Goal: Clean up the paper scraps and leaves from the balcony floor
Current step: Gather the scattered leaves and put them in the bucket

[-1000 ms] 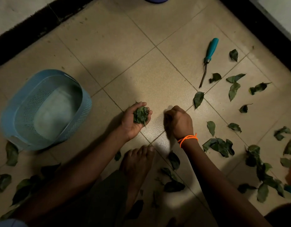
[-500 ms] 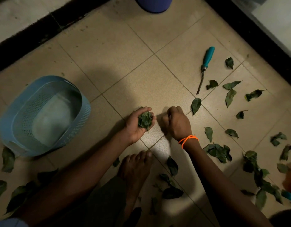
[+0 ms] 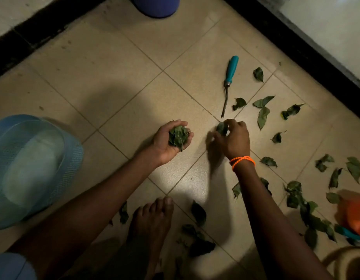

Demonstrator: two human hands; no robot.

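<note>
Both hands (image 3: 232,139) around leaves (image 3: 178,136)

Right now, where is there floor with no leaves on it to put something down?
The bare tiles lie between the blue basket, the black wall edge, the dark blue bucket and the teal-handled tool. It is crowded with leaves to the right of the tool and around the bare foot.

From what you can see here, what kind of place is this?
Probably a home balcony or similar tiled outdoor corner. The beige tiled floor is edged by a dark border, loose leaves lie scattered on it, and a teal-handled garden tool lies beside them, which suggests plant care nearby.
</note>
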